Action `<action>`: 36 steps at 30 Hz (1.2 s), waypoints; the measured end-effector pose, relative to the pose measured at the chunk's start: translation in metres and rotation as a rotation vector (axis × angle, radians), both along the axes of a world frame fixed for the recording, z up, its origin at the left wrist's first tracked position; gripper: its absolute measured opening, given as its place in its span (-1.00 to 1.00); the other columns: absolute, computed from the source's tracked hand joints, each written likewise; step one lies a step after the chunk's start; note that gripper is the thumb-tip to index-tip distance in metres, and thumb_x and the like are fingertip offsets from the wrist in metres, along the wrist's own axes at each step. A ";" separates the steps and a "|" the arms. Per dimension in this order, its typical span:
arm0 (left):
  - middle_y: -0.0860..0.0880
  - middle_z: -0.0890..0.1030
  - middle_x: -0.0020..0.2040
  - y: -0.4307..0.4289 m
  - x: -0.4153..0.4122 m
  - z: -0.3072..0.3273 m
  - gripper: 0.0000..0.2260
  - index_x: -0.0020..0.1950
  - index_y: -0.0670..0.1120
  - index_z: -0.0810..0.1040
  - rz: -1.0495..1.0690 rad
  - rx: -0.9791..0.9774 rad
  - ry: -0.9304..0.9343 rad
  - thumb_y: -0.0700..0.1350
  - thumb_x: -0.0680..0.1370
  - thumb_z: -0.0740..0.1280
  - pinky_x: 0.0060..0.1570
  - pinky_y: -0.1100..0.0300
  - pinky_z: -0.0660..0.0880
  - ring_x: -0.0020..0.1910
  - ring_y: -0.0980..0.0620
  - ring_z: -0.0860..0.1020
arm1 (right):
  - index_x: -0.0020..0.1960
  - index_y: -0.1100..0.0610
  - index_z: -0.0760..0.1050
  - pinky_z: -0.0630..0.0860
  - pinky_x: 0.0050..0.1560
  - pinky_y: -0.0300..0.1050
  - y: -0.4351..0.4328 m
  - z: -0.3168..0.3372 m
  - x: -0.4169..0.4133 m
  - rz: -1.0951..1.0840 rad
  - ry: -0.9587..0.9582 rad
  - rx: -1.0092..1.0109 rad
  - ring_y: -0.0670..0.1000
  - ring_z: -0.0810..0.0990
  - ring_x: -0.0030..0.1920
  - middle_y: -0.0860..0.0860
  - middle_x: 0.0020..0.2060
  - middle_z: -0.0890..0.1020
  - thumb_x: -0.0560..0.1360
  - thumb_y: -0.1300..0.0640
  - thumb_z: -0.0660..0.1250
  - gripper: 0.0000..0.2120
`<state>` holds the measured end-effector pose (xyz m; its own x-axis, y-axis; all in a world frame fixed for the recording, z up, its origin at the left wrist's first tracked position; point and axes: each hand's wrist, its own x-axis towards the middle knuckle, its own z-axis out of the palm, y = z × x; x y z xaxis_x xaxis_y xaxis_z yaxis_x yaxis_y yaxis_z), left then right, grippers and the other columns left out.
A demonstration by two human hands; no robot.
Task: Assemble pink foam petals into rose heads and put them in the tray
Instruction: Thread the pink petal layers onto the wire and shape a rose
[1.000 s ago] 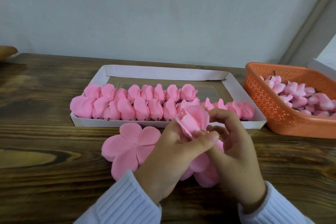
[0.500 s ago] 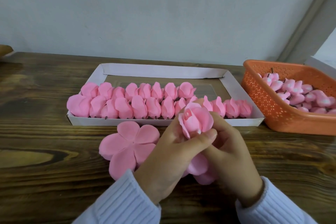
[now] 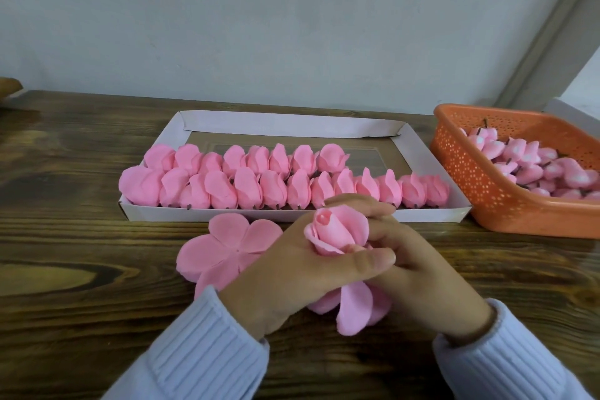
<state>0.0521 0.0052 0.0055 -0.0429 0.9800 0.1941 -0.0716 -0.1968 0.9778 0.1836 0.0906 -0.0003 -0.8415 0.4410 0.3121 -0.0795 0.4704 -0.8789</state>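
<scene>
The left hand [image 3: 292,273] and right hand [image 3: 418,273] both grip the half-wrapped rose head [image 3: 337,230] — its loose lower petals [image 3: 354,305] should fold up snugly, evenly overlapped, without crushing.

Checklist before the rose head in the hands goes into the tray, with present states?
1. Rose head gripped by left hand and right hand: ok.
2. Outer petals wrapped up: not ok, they hang loose below the hands.
3. Free room in tray, right end of the back row: ok.
4. Flat petal piece ready beside the left hand: ok.
5. Base of the head secured: cannot tell, hidden by the hands.
</scene>
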 end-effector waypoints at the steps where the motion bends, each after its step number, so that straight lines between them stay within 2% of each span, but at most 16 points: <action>1: -0.13 0.54 0.23 0.000 0.001 0.000 -0.61 0.25 -0.19 0.55 0.004 0.004 0.012 -0.12 0.44 0.40 0.30 -0.23 0.39 0.25 -0.13 0.52 | 0.11 -0.17 0.61 0.47 0.17 -0.18 0.000 0.000 0.001 0.008 -0.008 -0.021 -0.03 0.57 0.18 -0.10 0.07 0.63 0.48 -0.02 0.29 -0.76; 5: -0.11 0.58 0.21 0.001 0.000 -0.003 -0.67 0.25 -0.17 0.56 0.035 -0.007 0.032 -0.10 0.52 0.32 0.30 -0.13 0.42 0.24 -0.11 0.54 | 0.13 -0.12 0.59 0.43 0.20 -0.22 -0.001 0.000 0.000 -0.010 0.024 0.016 -0.06 0.54 0.22 -0.06 0.12 0.61 0.50 -0.02 0.32 -0.79; 8: 0.04 0.65 0.12 0.002 0.001 -0.004 -0.77 0.12 -0.02 0.66 0.083 0.034 0.051 -0.02 0.56 0.28 0.14 0.24 0.51 0.14 0.09 0.59 | 0.21 -0.02 0.53 0.45 0.23 -0.12 -0.001 0.000 -0.003 -0.012 0.043 -0.009 0.01 0.54 0.23 0.03 0.17 0.59 0.53 0.07 0.34 -0.75; 9: 0.07 0.66 0.08 0.002 0.001 -0.005 -0.80 0.08 0.04 0.67 0.094 0.051 0.040 0.01 0.56 0.28 0.10 0.29 0.51 0.11 0.13 0.60 | 0.22 0.06 0.51 0.47 0.23 -0.07 -0.001 0.000 -0.004 -0.030 0.049 -0.019 0.03 0.55 0.23 0.07 0.17 0.58 0.51 0.11 0.33 -0.72; 11: 0.00 0.67 0.10 0.003 0.000 -0.007 -0.79 0.12 0.03 0.66 0.107 0.046 -0.070 0.03 0.57 0.30 0.16 0.14 0.52 0.16 0.04 0.60 | 0.22 0.17 0.48 0.49 0.19 -0.03 -0.001 0.001 -0.004 -0.060 0.069 -0.057 0.02 0.57 0.17 0.05 0.13 0.59 0.48 0.13 0.33 -0.67; 13: -0.05 0.65 0.17 0.004 0.000 -0.011 -0.74 0.17 0.02 0.64 0.122 0.041 -0.163 0.07 0.57 0.28 0.24 -0.01 0.46 0.23 -0.03 0.57 | 0.22 0.18 0.46 0.52 0.10 -0.11 -0.001 0.002 -0.004 -0.122 0.106 -0.109 -0.03 0.59 0.12 -0.01 0.08 0.61 0.50 0.11 0.34 -0.67; 15: 0.00 0.65 0.17 0.006 0.000 -0.011 -0.74 0.12 0.06 0.67 0.175 0.053 -0.240 0.08 0.54 0.27 0.19 0.14 0.49 0.25 0.03 0.56 | 0.23 0.11 0.44 0.54 0.04 -0.17 0.000 0.003 -0.004 -0.260 0.121 -0.177 -0.07 0.61 0.10 0.01 0.07 0.63 0.49 0.08 0.34 -0.67; 17: 0.06 0.63 0.21 0.006 0.000 -0.009 -0.70 0.10 0.07 0.67 0.220 0.045 -0.322 0.13 0.47 0.29 0.16 0.24 0.49 0.26 0.11 0.54 | 0.18 0.06 0.47 0.57 -0.08 -0.21 0.000 0.003 -0.004 -0.356 0.102 -0.267 -0.07 0.66 -0.01 0.04 -0.02 0.67 0.45 0.09 0.33 -0.70; 20: 0.06 0.62 0.22 0.005 0.002 -0.007 -0.56 0.19 0.02 0.60 0.171 0.034 -0.432 0.17 0.39 0.31 0.03 0.32 0.52 0.21 0.16 0.57 | 0.11 0.08 0.53 0.56 -0.24 -0.20 -0.001 0.001 -0.005 -0.342 0.001 -0.359 -0.05 0.66 -0.14 0.03 -0.12 0.71 0.45 0.06 0.35 -0.75; 22: 0.04 0.63 0.20 0.003 0.004 -0.004 -0.55 0.23 -0.03 0.56 0.142 0.037 -0.471 0.14 0.42 0.29 -0.03 0.34 0.53 0.16 0.16 0.59 | 0.05 0.10 0.58 0.51 -0.33 -0.27 0.000 0.000 -0.005 -0.318 -0.029 -0.409 -0.06 0.64 -0.19 0.03 -0.15 0.72 0.52 0.15 0.33 -0.86; 24: 0.03 0.62 0.22 0.003 0.007 -0.003 -0.57 0.23 -0.03 0.56 0.162 0.042 -0.451 0.13 0.44 0.28 0.02 0.29 0.53 0.19 0.14 0.58 | 0.00 0.12 0.62 0.48 -0.38 -0.30 0.002 -0.001 -0.003 -0.299 -0.020 -0.471 -0.07 0.63 -0.24 0.05 -0.17 0.72 0.51 0.19 0.34 -0.88; 27: 0.04 0.58 0.28 0.003 0.008 -0.007 -0.61 0.22 0.06 0.60 0.264 0.072 -0.284 0.19 0.47 0.33 0.32 0.00 0.39 0.31 0.07 0.50 | -0.08 0.11 0.65 0.44 -0.39 -0.35 0.004 -0.001 -0.002 -0.256 0.002 -0.501 -0.12 0.60 -0.30 0.03 -0.20 0.70 0.42 0.16 0.41 -0.91; 30: 0.09 0.56 0.30 0.001 0.010 -0.006 -0.60 0.26 0.18 0.55 0.317 0.128 -0.126 0.25 0.46 0.30 0.37 -0.15 0.32 0.36 0.02 0.45 | -0.07 0.12 0.62 0.47 -0.35 -0.35 0.003 0.000 -0.001 -0.200 0.024 -0.531 -0.12 0.61 -0.30 0.04 -0.19 0.68 0.31 0.11 0.45 -0.79; 33: 0.14 0.56 0.30 0.001 0.010 -0.004 -0.62 0.25 0.19 0.55 0.372 0.162 -0.072 0.27 0.48 0.31 0.37 -0.07 0.34 0.36 0.11 0.45 | 0.01 0.19 0.54 0.50 -0.38 -0.33 0.000 0.002 -0.002 -0.222 0.075 -0.519 -0.10 0.65 -0.29 0.05 -0.22 0.71 0.33 0.26 0.45 -0.74; 36: 0.18 0.60 0.22 0.002 0.010 -0.005 -0.70 0.21 0.16 0.55 0.432 0.182 -0.045 0.15 0.50 0.28 0.25 0.25 0.45 0.27 0.22 0.51 | -0.08 0.12 0.56 0.56 -0.33 -0.23 -0.005 0.005 -0.002 -0.394 0.176 -0.289 -0.06 0.64 -0.30 0.10 -0.29 0.68 0.36 0.30 0.47 -0.81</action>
<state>0.0622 0.0072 0.0005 -0.4518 0.8205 0.3502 0.0134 -0.3862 0.9223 0.1813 0.0861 0.0043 -0.5399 0.8031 0.2521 -0.1033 0.2340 -0.9667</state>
